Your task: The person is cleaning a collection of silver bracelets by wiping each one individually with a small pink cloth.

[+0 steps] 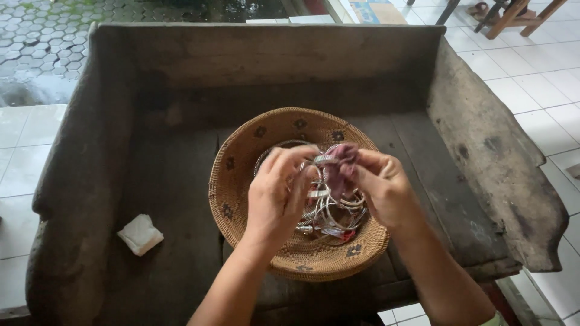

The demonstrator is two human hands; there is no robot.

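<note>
A silver bangle [324,160] is held up over a woven basket [241,175], pinched between both hands. The right hand [383,187] presses a small purple cloth [339,169] against the bangle, thumb and fingers closed tight around the cloth and the band beneath it. The left hand [278,193] grips the other side of the bangle, its fingers curled in and pinching; the exact hold is hard to make out, since the fingers hide most of the band.

Directly below the hands, a tangle of more silver bangles [329,220] lies in the bottom of the basket, with a small red spot among them. The basket is round, tan, with dark diamond marks on its inner wall.

The basket sits on a dark, worn wooden bench [169,181] with raised sides and a high back. A folded white cloth [140,234] lies on the bench to the left, well apart from the basket. White floor tiles [544,72] surround the bench.
</note>
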